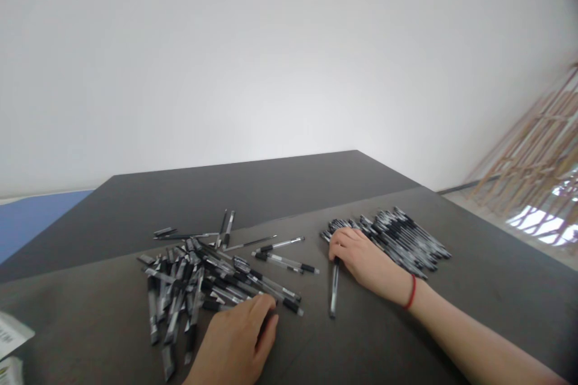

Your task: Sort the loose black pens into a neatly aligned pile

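Observation:
My right hand (356,252) is closed on the upper end of a clear-barrelled pen (334,292) with black parts, whose lower end points toward me on the table. Just beyond and to the right of that hand, finished-looking pens (406,237) lie side by side in a slanted row. My left hand (241,337) rests at the near right edge of a jumbled heap of pen parts (180,283), mostly clear barrels and black caps and grips. Its fingers are curled, and whatever they hold is hidden. Between the hands lie a few loose clear barrels (284,261) with black grips.
The dark grey table (307,349) ends at a white wall (271,72). Thin refills (250,243) lie beyond the heap. White packets (11,337) sit at the left edge. A blue surface (38,216) shows far left, and a wooden rack (542,138) stands right.

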